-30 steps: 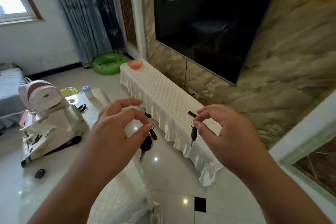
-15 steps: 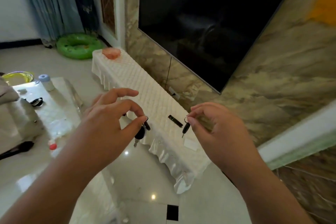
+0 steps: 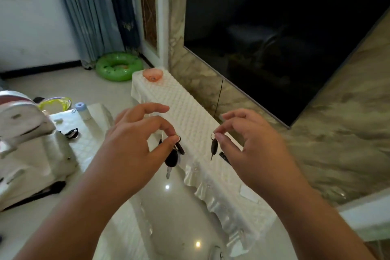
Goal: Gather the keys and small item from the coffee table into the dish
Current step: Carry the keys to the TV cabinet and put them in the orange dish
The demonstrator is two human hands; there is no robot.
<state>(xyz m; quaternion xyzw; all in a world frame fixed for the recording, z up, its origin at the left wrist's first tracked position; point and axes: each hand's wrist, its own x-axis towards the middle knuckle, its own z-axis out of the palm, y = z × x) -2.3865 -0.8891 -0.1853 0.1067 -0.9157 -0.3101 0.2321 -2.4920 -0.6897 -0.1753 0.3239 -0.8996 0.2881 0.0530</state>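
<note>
The left hand (image 3: 135, 143) pinches a key bunch (image 3: 173, 157) by its ring; the right hand (image 3: 251, 145) pinches a single black-headed key (image 3: 213, 146) likewise. Both look light and rigid but swing freely, so the rings seem the surest hold.

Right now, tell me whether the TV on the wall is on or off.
Off, it seems. The TV screen is uniformly dark, showing only faint room reflections and no picture; a standby light cannot be made out.
</note>
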